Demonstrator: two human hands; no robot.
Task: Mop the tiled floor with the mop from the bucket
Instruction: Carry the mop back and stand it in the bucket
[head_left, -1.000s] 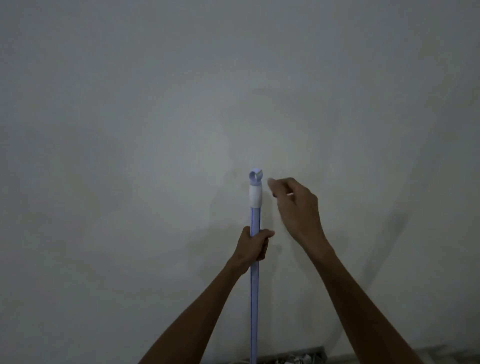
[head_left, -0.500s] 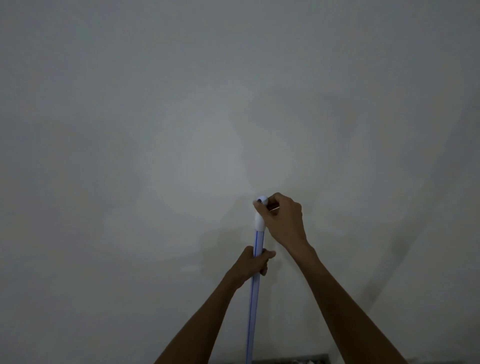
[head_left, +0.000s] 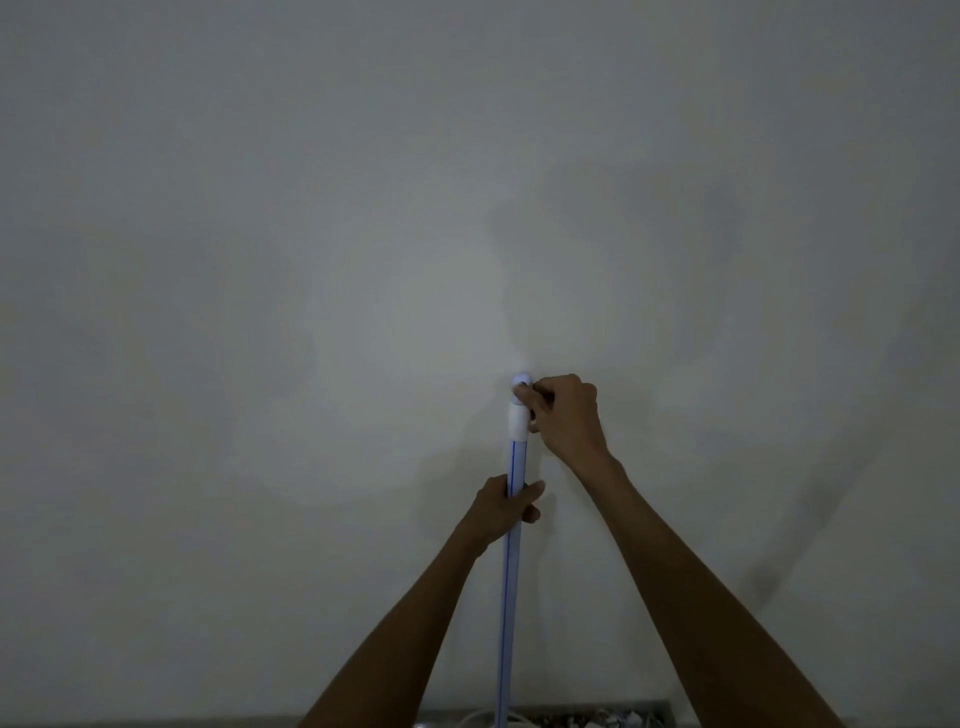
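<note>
The mop handle (head_left: 506, 613) stands upright before the pale wall (head_left: 363, 208), the left hand (head_left: 498, 509) grasping its shaft with curled fingers, while just above them the fingers of the right hand (head_left: 569, 415) pinch the white end cap (head_left: 518, 423).

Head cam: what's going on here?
A person holds a mop handle upright in front of a plain wall. The left hand grips the shaft partway up. The right hand has its fingers curled on the white end cap at the top. The mop head and bucket are out of frame, so no mopping is visible at this moment.
</note>
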